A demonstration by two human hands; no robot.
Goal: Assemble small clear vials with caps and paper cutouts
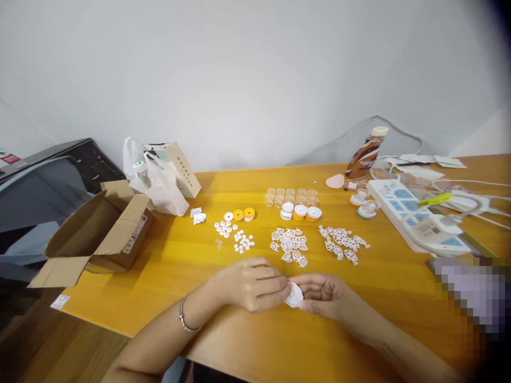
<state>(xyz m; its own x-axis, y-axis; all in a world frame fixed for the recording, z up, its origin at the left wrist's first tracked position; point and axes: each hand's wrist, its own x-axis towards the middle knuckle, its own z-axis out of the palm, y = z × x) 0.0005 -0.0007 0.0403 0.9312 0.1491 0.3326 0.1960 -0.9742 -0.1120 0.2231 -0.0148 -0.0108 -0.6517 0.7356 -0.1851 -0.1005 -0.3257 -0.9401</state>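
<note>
**Fingers closed on a small white disc, both hands at the near table edge**

Fingers of the left hand curl shut around one side of a white round disc; the right hand cups and pinches the other side. The disc sits between the two hands, just above the table, near its front edge. A bracelet circles the left wrist.

Listed by size:
- Yellow wooden table, bearing everything below.
- Open cardboard box, far left, overhanging the table's left edge.
- White power strip with cables, right side.
- White plastic bag and paper bag, back left.
- Brown drink bottle, back right, tilted.
- Clear small cups in rows, with white and orange spools in front.
- Two heaps of white lattice cutouts, middle.
- Small white buttons, left of the cutouts.
- Two foil scraps.

Handling note: a light, even pinch at the disc's rim, hands held low over the wood, seems best for such a thin piece; whether it is one part or two pressed together cannot be told.

Room: bare wood lies around and behind the hands up to the cutouts. The near edge runs just under the wrists, so a dropped piece could roll off.
</note>
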